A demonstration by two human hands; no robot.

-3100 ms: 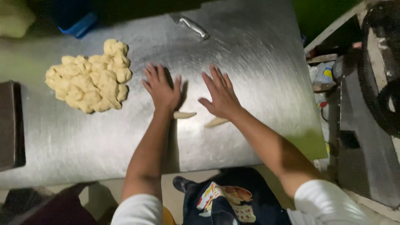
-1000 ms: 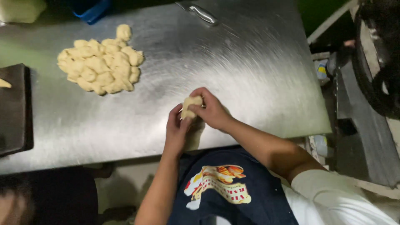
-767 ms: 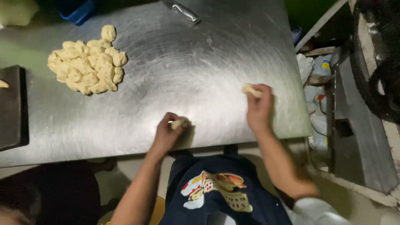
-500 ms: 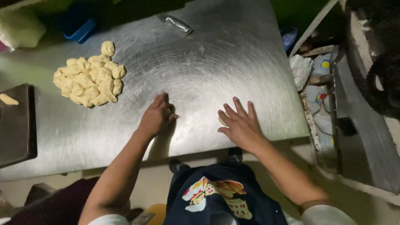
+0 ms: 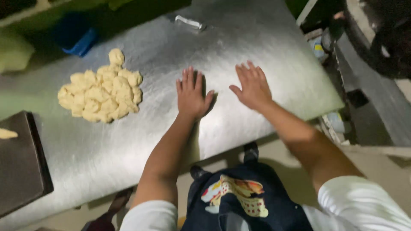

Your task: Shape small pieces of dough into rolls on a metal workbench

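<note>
While both palms are laid flat on the brushed stainless-steel counter, the left hand and the right hand are seen side by side near the counter's middle, close but not touching each other. Fingers of the left hand are held fairly straight and only a little apart, thumb sticking out to the side; the right hand's are spread a bit wider. Whether anything is pressed under either palm can't be told, since nothing peeks out from beneath them.

Off to the left, well apart from the hands, a heap of small pale yellow dough lumps is piled on the bare metal, with one lump sitting at the top edge of the heap. Further left a dark rectangular tray is parked at the counter's edge, and one more pale dough piece is resting on it. A small shiny metal tool is lying at the far side of the counter, and a blue plastic object is tucked in the shadow beyond the far edge. White sleeves and a dark printed apron are visible at the bottom.
</note>
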